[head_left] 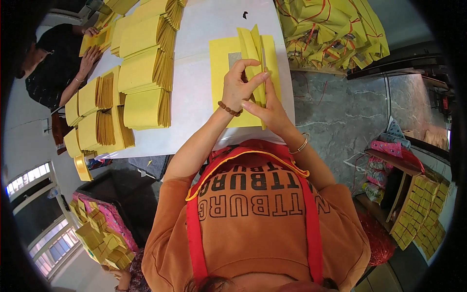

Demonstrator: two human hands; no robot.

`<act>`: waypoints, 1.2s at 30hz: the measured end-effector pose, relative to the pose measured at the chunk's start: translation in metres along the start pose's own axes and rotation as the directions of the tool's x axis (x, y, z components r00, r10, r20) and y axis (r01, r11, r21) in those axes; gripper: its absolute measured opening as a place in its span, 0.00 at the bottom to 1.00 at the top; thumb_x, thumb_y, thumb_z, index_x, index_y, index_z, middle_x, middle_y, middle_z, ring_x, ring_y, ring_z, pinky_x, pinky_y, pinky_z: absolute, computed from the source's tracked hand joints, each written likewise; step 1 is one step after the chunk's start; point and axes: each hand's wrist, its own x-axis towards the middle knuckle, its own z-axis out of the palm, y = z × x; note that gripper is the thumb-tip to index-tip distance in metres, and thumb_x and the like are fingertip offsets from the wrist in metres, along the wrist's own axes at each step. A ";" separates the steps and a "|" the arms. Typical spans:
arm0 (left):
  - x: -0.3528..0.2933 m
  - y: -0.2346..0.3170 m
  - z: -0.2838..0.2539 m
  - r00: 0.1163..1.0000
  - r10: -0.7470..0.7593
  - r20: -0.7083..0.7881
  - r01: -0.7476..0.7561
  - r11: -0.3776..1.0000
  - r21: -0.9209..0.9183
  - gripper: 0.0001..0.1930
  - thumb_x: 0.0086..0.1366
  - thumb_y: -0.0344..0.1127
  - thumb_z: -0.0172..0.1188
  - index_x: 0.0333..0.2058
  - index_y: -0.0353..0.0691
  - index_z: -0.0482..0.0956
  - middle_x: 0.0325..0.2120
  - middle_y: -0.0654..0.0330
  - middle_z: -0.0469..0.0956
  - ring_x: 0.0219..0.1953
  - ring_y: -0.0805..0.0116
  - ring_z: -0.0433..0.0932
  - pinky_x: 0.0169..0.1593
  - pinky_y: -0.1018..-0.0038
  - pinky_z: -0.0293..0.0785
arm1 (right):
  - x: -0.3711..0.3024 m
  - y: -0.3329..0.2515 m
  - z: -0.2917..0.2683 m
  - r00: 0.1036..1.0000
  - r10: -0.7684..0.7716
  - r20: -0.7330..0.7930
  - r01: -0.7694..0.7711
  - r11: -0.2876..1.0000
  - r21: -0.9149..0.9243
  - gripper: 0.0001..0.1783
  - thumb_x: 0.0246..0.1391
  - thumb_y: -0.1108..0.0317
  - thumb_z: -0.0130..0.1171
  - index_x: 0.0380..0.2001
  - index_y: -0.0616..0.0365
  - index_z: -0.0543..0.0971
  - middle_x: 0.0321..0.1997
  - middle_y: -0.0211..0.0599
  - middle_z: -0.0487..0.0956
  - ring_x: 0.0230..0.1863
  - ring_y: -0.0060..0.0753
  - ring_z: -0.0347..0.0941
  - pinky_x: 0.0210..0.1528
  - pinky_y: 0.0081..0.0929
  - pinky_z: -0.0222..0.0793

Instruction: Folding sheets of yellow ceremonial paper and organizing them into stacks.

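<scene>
A folded piece of yellow paper [251,46] stands partly upright over a flat yellow sheet [221,51] with a grey patch, at the table's near right. My left hand [238,85], with a brown bead bracelet on its wrist, curls its index finger and thumb round the folded paper from the left. From the other side my right hand [275,111] presses its fingers along the paper's right face, its thumb reaching across toward my left wrist. Some fingers of both hands are hidden behind the folds.
Stacks of folded yellow paper [143,73] stand along the left of the white table [192,73]. A yellow heap with red ties [331,31] lies at the far right. Across the table, a person in black [53,63] handles yellow paper. Yellow bundles [421,204] are piled at the right.
</scene>
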 end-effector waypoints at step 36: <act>-0.001 0.007 0.002 0.998 0.022 -0.053 -0.020 0.999 0.035 0.13 0.54 0.38 0.63 0.37 0.40 0.78 0.23 0.64 0.68 0.19 0.77 0.61 0.23 0.79 0.58 | -0.001 0.003 0.000 1.000 0.013 -0.017 -0.012 0.999 0.042 0.54 0.46 0.64 0.61 0.64 0.66 0.34 0.66 0.50 0.47 0.66 0.37 0.47 0.63 0.29 0.50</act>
